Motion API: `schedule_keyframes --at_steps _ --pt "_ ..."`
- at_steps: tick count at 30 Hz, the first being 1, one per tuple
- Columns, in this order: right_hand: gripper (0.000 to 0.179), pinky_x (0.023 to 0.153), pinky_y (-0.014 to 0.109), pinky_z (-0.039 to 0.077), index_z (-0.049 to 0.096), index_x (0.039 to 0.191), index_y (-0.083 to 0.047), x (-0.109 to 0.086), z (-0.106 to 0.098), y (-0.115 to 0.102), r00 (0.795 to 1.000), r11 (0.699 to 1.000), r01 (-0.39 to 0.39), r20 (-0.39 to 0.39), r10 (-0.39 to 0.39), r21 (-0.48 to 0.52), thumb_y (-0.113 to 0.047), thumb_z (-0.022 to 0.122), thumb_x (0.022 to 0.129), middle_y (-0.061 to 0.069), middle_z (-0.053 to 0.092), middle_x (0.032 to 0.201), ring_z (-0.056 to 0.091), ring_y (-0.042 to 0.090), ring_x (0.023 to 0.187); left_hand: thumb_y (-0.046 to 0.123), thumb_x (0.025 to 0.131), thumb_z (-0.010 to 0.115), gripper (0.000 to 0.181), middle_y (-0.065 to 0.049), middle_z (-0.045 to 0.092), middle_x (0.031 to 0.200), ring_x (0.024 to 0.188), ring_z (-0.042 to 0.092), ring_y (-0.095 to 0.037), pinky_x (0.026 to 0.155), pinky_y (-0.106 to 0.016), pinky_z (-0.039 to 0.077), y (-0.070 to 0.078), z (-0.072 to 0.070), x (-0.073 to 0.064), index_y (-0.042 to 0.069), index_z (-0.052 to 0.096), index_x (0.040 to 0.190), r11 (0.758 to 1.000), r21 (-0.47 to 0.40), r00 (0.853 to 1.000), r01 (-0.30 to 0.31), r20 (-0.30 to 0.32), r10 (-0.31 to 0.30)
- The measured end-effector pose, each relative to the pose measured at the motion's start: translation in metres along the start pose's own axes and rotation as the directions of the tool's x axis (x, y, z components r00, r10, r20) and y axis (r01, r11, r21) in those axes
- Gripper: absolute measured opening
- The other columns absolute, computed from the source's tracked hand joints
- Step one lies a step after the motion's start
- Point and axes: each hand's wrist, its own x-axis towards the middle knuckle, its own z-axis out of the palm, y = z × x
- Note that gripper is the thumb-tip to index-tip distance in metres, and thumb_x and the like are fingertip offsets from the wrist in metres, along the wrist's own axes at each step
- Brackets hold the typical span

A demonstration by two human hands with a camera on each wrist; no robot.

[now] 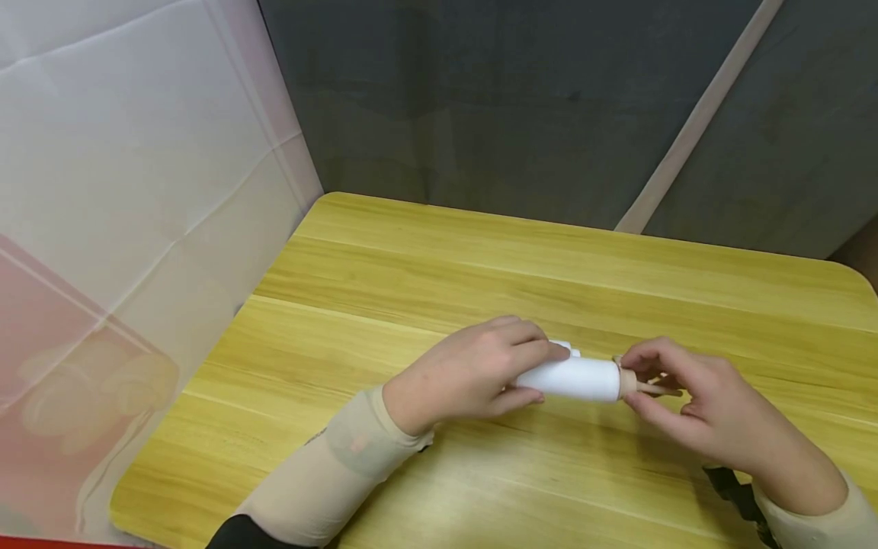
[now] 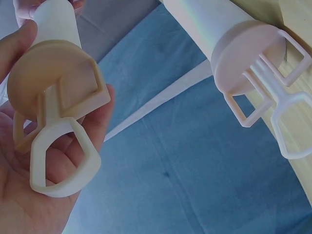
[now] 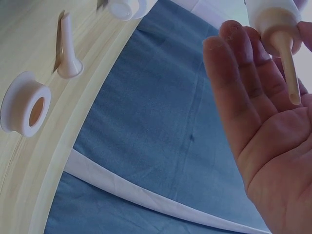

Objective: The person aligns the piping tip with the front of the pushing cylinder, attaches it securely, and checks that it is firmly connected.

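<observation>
My left hand (image 1: 480, 370) grips the barrel of a large white plastic syringe (image 1: 572, 379), held level above the table. In the left wrist view, its plunger's ring handle (image 2: 90, 161) and the flange (image 2: 34, 83) with square finger loops face the palm. With thumb and fingertips, my right hand (image 1: 713, 404) pinches the collar (image 1: 627, 383) at the other end. A slim tapered nozzle (image 3: 288, 63) sticks out from this collar over the right palm. A second white syringe (image 2: 209, 24) lies on the table just behind, mostly hidden by the left hand in the head view.
A loose nozzle (image 3: 68, 48) and a loose ring collar (image 3: 22, 105) lie on the wood-grain table (image 1: 384, 259), near the right hand. The second syringe's end (image 3: 126, 7) shows beside them. Dark cloth (image 1: 480, 99) hangs behind the table, pale cloth (image 1: 137, 152) on the left.
</observation>
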Motion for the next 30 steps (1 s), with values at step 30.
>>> schedule_keyframes --at_steps 30 --pt "0.036 0.083 0.011 0.052 0.074 0.095 -0.002 0.013 0.006 -0.001 0.934 0.953 0.3 -0.192 -0.301 -0.032 -0.037 0.072 0.102 0.012 0.073 0.102 0.066 0.007 0.108 0.022 0.093 0.086 0.046 -0.005 0.072 0.12 0.108 0.066 -0.019 0.099 -0.029 0.052 -0.001 0.001 0.0 0.006 0.071 0.133 1.0 0.003 1.0 0.019 -0.008 -0.019"
